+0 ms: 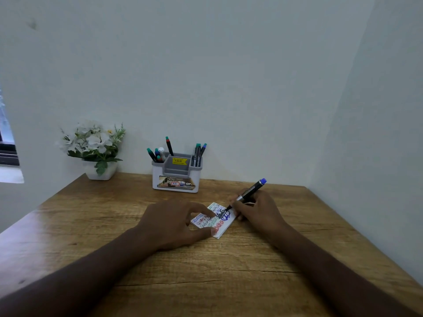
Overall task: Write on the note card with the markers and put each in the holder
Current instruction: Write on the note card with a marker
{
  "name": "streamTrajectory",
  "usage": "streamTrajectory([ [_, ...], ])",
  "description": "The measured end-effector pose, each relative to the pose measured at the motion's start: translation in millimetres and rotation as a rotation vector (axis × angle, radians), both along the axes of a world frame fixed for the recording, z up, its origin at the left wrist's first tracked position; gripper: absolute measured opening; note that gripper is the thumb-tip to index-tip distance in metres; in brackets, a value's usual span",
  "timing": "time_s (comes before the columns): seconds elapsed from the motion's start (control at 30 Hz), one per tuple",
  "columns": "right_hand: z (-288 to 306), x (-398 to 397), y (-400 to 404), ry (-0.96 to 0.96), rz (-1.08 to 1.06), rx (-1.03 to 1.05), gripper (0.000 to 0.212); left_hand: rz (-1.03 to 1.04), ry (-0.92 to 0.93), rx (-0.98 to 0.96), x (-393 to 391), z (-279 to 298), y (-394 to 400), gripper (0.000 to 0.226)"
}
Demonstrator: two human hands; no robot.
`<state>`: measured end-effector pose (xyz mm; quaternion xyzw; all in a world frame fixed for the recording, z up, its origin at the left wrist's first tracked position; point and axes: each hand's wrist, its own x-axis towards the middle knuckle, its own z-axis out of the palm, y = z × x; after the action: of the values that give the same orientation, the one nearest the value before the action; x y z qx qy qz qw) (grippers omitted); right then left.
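Your right hand (258, 209) is closed in a writing grip on the blue-capped marker (248, 193), whose long axis slants from the tip, down on the note card (214, 219), up and away to the right. The holder (176, 177) stands beyond the card and to its left, against the wall — so the marker's next trip, I judge, runs forward and leftward, and the right hand already carries it. Your left hand (176, 221) presses the card flat on the table (229, 271), forefinger and thumb spread apart on its near edge — holding nothing else.
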<state>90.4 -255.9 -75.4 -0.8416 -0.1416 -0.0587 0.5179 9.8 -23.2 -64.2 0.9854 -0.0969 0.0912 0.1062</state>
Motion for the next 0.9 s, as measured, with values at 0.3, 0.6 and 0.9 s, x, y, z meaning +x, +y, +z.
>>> streamTrajectory([
  [0.3,1,-1,-3,-0.001,-0.053,0.004,0.015,0.0,-0.022,0.003,0,-1,-1,0.064],
  [0.6,2,-1,-3,0.036,-0.109,0.078,0.007,0.002,-0.008,0.005,-1,0,-1,0.066],
  [0.9,15,-15,-3,0.15,0.227,0.302,0.008,-0.005,-0.021,0.014,-3,1,-1,0.065],
])
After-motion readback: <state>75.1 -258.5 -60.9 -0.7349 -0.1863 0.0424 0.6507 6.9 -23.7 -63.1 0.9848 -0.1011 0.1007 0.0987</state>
